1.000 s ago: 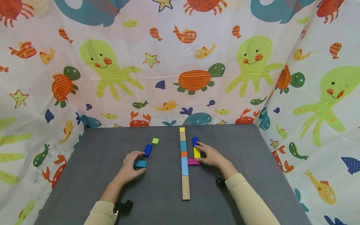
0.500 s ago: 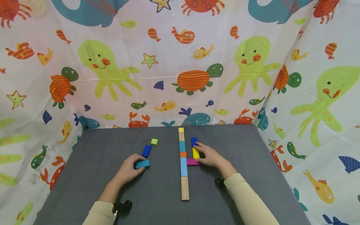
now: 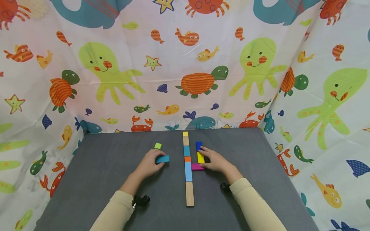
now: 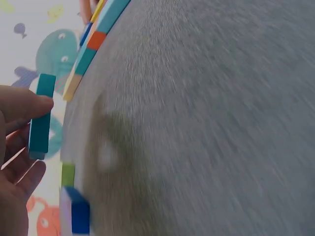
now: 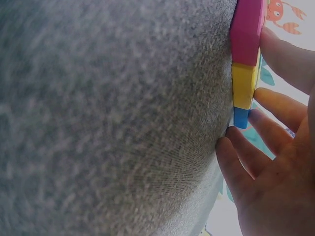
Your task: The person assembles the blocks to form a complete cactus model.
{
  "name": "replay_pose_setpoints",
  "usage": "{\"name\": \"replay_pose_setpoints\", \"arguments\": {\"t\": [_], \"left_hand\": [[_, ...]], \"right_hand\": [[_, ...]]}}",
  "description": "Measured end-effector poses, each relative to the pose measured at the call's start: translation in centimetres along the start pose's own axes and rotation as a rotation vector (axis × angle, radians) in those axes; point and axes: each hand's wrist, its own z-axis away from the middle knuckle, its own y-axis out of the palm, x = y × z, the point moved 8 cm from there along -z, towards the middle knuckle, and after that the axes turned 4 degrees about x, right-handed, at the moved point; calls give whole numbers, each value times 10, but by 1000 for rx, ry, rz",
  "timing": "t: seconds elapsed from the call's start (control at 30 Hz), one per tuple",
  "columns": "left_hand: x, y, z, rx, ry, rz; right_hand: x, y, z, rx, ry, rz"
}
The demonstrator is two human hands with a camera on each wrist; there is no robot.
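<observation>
My left hand (image 3: 147, 165) pinches a teal block (image 3: 162, 159) between thumb and fingers; the left wrist view shows this held block (image 4: 41, 120) raised off the cloth. My right hand (image 3: 216, 162) rests lightly against the blocks right of the long row. Its thumb is at the magenta block (image 5: 246, 34), and its extended fingertips touch the yellow block (image 5: 243, 86) and the blue block (image 5: 240, 117) beyond. The magenta block lies crosswise, its end touching the light blue block (image 3: 188, 171) of the row.
The straight row also has wooden blocks (image 3: 189, 194), an orange block (image 3: 187, 159), a teal one and a yellow end piece (image 3: 185, 133). A green block (image 3: 157, 146) and a loose blue block (image 4: 79, 216) lie near my left hand. A printed curtain (image 3: 173, 73) backs the grey table (image 3: 110, 147).
My left hand has gripped the teal block and carried it right and away from me, towards the row, covering the loose blue block in the head view. The right hand stays in place.
</observation>
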Motion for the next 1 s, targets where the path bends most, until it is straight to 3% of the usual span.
{"name": "replay_pose_setpoints", "arguments": {"t": [0.23, 0.43, 0.63, 1.0], "left_hand": [[-12, 24, -30, 18, -28, -42], [-13, 45, -46, 20, -48, -90], [-15, 60, -54, 32, -89, -145], [-18, 66, -58, 16, -90, -156]], "right_hand": [[-3, 0, 1, 10, 14, -9], [-1, -1, 2, 8, 9, -12], [2, -1, 1, 15, 5, -14], [-1, 1, 2, 21, 2, -15]]}}
